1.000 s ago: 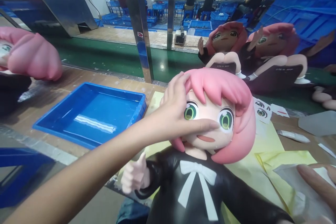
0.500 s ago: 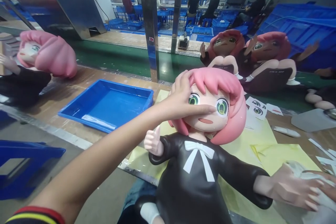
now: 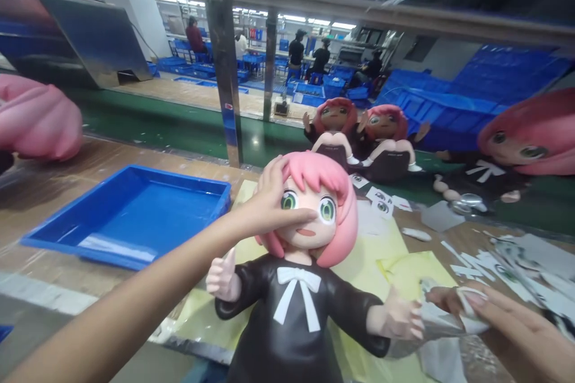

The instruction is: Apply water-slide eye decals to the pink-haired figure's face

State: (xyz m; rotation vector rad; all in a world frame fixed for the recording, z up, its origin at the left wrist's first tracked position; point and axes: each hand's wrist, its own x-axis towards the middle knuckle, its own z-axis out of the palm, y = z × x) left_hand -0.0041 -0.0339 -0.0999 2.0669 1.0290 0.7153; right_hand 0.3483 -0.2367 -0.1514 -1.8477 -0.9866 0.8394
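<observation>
Left hand [image 3: 271, 206], spread wide, grips doll [image 3: 298, 281] by the head, near centre over yellow paper [image 3: 384, 238] — steadying it, I'd guess from here. Right hand [image 3: 505, 314] half-curled, near right — pinching white cloth [image 3: 471, 323].

Both hands [image 3: 267, 200] and the slender left forearm [image 3: 153, 290] are bare; dark-blue cloth [image 3: 204, 372] shows below.

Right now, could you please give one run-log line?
left hand: holding pink-haired figure by head; right hand: pinching pale material; blue tray: beside figure
</observation>
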